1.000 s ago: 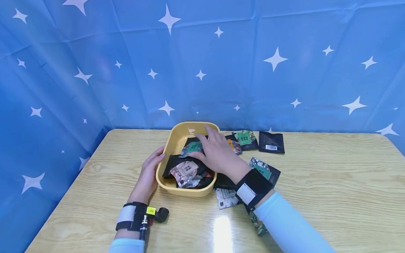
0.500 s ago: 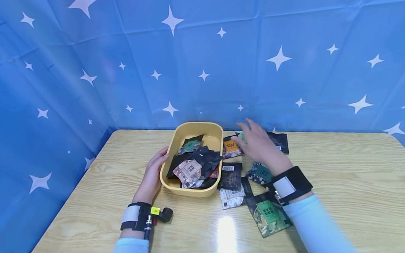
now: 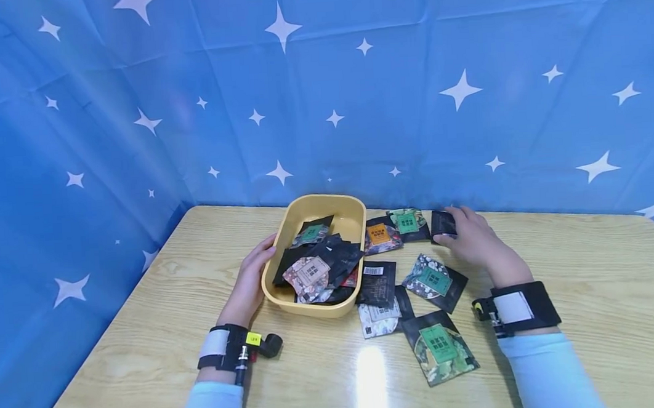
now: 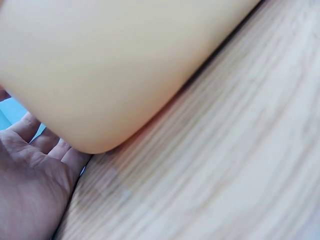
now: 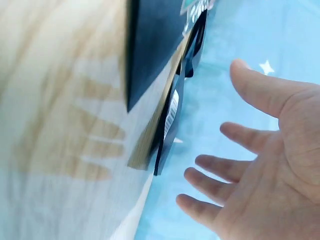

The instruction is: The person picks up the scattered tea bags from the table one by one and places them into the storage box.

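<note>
A yellow plastic bin (image 3: pixel 309 309) holding several black sachets with printed labels stands on the table. My left hand (image 3: pixel 251 280) rests against its left wall with relaxed fingers; the wrist view shows the palm (image 4: pixel 32 185) beside the bin's corner. At the back of the table, my right hand (image 3: pixel 477 240) hovers by a black sachet (image 3: pixel 442 224), partly covering it in the head view. In the right wrist view the thumb and fingers of that hand (image 5: pixel 265 160) are spread, apart from the barcoded sachet (image 5: pixel 170 122), and hold nothing.
Loose sachets lie right of the bin: one orange-labelled (image 3: pixel 381 235), a green-labelled one (image 3: pixel 409 224) behind, a barcoded black one (image 3: pixel 377 283) over a white one (image 3: pixel 379 320), a teal-labelled one (image 3: pixel 435 281) and a large green one (image 3: pixel 440 348). A blue star-printed curtain (image 3: pixel 321 87) borders the table's back edge.
My right hand has left the bin and moved right, past the green-labelled sachet, to the black sachet at the back. The left hand has stayed at the bin. The view has shifted slightly.
</note>
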### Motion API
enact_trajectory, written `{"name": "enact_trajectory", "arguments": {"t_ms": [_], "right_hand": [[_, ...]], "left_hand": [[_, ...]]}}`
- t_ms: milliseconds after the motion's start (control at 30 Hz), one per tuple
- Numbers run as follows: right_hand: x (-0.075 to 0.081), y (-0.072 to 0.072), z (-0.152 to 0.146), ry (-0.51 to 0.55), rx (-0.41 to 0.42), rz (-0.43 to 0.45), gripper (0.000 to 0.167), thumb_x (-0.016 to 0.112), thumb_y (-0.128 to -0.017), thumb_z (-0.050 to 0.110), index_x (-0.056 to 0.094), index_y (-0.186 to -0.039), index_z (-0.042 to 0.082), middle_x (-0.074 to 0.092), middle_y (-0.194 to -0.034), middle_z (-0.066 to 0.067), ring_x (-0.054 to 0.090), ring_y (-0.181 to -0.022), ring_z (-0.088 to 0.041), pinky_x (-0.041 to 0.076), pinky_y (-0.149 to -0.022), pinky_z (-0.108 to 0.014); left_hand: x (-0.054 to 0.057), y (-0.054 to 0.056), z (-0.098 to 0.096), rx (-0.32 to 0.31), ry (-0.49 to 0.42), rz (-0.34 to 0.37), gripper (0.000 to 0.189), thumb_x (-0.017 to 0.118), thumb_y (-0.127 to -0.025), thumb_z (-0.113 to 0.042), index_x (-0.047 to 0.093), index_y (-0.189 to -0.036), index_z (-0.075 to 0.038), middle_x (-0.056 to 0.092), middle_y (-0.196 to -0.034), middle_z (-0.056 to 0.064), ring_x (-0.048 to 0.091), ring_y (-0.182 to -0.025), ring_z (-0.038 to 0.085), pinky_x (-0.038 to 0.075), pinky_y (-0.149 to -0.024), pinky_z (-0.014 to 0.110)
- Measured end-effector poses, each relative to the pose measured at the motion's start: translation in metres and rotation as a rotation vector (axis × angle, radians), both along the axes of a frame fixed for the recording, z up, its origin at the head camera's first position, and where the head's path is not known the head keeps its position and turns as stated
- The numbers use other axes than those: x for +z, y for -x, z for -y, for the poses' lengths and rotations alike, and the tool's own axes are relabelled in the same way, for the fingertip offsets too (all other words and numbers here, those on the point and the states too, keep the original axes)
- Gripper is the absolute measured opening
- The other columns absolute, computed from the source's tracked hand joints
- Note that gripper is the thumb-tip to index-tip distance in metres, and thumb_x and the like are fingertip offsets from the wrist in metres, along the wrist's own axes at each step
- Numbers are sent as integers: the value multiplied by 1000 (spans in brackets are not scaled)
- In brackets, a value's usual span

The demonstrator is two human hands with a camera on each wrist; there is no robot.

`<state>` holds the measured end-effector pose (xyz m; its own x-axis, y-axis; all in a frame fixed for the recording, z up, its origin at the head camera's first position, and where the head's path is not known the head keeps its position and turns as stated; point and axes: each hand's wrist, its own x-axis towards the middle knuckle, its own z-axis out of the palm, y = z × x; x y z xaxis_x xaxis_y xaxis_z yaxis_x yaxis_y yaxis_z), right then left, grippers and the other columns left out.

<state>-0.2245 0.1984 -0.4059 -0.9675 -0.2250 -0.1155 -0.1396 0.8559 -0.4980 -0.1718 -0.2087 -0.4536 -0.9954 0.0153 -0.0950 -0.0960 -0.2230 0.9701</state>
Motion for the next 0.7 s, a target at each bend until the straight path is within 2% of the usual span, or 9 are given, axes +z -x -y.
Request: {"name": "enact_trajectory", "arguments": {"t_ms": [233,367,567,700], "right_hand": [[-3,1,-13,-18,15,39,89,70,-92,27,16,-152,-12,8,-152,-42,11,-136,-62,16,-107,-73],[-5,2,-19,-18,49,51,95,75,-88,28,17,-149,-15,20,-148,-43,21,-133,-61,24,-107,-70],[-7,2,-21,-55,48,57,90,78,-86,29,29,-145,-17,37,-138,-42,39,-124,-57,36,-100,-66],[-6,1,-18,-71,30,64,84,77,-86,27,34,-145,-14,33,-137,-41,39,-123,-56,36,-99,-67]], "left_hand": [[2,0,-2,-10,-1,-4,52,38,-102,-12,31,-152,3,32,-155,17,33,-139,28,29,-116,38],[2,1,-2,-11,10,-13,52,37,-102,-12,31,-151,4,31,-155,17,33,-140,29,28,-116,39],[2,0,-1,0,6,-9,51,37,-103,-11,32,-151,4,32,-155,17,32,-140,29,27,-117,40],[3,-1,-1,7,9,-10,51,37,-103,-11,32,-151,4,32,-156,17,32,-141,28,26,-117,39]]}}
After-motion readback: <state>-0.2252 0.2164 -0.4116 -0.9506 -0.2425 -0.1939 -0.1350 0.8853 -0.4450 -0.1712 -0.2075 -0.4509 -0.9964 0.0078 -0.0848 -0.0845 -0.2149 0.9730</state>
